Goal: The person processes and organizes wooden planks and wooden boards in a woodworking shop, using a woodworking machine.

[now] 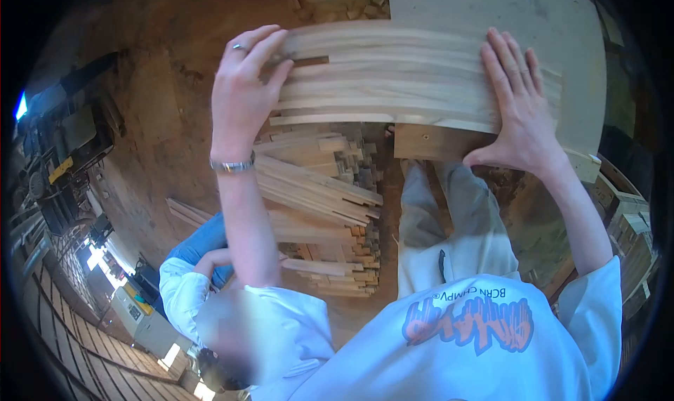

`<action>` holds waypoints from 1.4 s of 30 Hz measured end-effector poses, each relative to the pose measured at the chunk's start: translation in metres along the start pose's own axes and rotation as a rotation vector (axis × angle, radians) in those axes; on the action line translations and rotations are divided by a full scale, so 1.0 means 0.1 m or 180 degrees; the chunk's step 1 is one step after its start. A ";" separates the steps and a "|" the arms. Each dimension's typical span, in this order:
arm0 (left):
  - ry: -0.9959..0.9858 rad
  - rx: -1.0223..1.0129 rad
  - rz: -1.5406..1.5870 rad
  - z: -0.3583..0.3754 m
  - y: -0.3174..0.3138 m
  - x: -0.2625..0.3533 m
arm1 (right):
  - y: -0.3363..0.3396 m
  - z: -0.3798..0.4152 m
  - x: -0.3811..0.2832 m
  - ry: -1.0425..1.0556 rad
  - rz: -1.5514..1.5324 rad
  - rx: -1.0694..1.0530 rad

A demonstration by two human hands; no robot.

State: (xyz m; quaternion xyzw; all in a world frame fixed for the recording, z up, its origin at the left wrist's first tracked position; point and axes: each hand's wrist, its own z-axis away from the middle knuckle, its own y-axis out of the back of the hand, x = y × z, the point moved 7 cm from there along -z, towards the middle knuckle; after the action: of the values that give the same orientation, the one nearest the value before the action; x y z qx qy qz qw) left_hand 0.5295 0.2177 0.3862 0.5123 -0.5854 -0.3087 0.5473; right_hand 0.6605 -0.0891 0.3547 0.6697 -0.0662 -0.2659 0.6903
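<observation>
Several long pale wooden strips (393, 71) lie side by side across the worktable, slightly blurred. At their left ends, my left hand (246, 78), with a ring and a wristwatch, is closed around the edge with thumb and fingers bent. A dark slot shows between two strips near that thumb. Flat over the right part of the strips rests my right hand (516, 106), its fingers stretched out and the thumb spread toward the near edge. Below the strips, a brown wooden panel (435, 142) with a small screw or hole faces me.
Stacked wooden slats (330, 204) stand at my left on the dusty floor (154, 113). Another person (281, 331) in a white shirt is close on my left. The pale tabletop (505, 8) extends beyond the strips. Wooden pieces (632, 239) are piled at far right.
</observation>
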 end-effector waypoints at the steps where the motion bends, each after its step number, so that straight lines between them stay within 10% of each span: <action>1: -0.0018 -0.0292 -0.0042 -0.10 -0.03 -0.03 | 0.03 -0.02 0.00 -0.0023 0.0045 -0.0065; 7: -0.0334 -0.1449 -0.0622 -0.32 -0.14 -0.13 | 0.12 -0.01 -0.06 0.0000 -0.0062 -0.0336; 26: -0.0214 -0.1762 -0.0840 -0.88 -0.51 -0.33 | 0.20 -0.41 0.30 0.0040 -0.0207 -0.0144; 42: -0.0389 -0.1474 -0.0635 -3.78 -0.56 -1.29 | 0.95 -2.76 1.82 0.0180 -0.0020 0.0290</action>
State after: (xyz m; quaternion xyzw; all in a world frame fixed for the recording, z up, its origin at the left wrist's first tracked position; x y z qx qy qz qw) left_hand 0.8900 0.3981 0.3721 0.4089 -0.4777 -0.5173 0.5805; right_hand 0.9649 0.0700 0.3721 0.7078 -0.0566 -0.2457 0.6598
